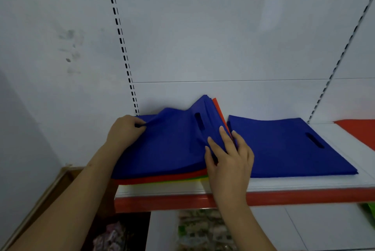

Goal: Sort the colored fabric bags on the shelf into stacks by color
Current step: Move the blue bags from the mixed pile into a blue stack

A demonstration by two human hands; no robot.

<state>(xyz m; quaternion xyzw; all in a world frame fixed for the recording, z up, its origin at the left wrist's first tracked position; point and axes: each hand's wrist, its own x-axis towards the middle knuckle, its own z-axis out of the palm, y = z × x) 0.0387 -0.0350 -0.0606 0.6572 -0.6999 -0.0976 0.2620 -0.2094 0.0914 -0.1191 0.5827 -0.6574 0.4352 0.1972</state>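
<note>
1. Head view: a person stands at a white shelf (284, 184) with a red front edge, sorting fabric bags by colour.
2. The left hand (123, 131) pinches the far-left edge of the top blue bag (162, 145) on the mixed pile (158, 179), fingers curled round a fold of cloth.
3. The right hand (229, 153) lies on the same bag's right edge, fingers fairly straight and spread. The thumb appears tucked under the cloth, though a firm grip cannot be confirmed.
4. That edge is raised, showing several blue layers and an orange-red bag (219, 108) behind them.
5. Done so far: a flat blue stack (284, 149) sits just to the right of the mixed pile, and an orange-red stack (359, 131) lies at the shelf's far right.
6. Left to do, judging by the pile's front edge: more blue bags, then orange-red, yellow and green layers beneath. The sorting looks well short of finished.
</note>
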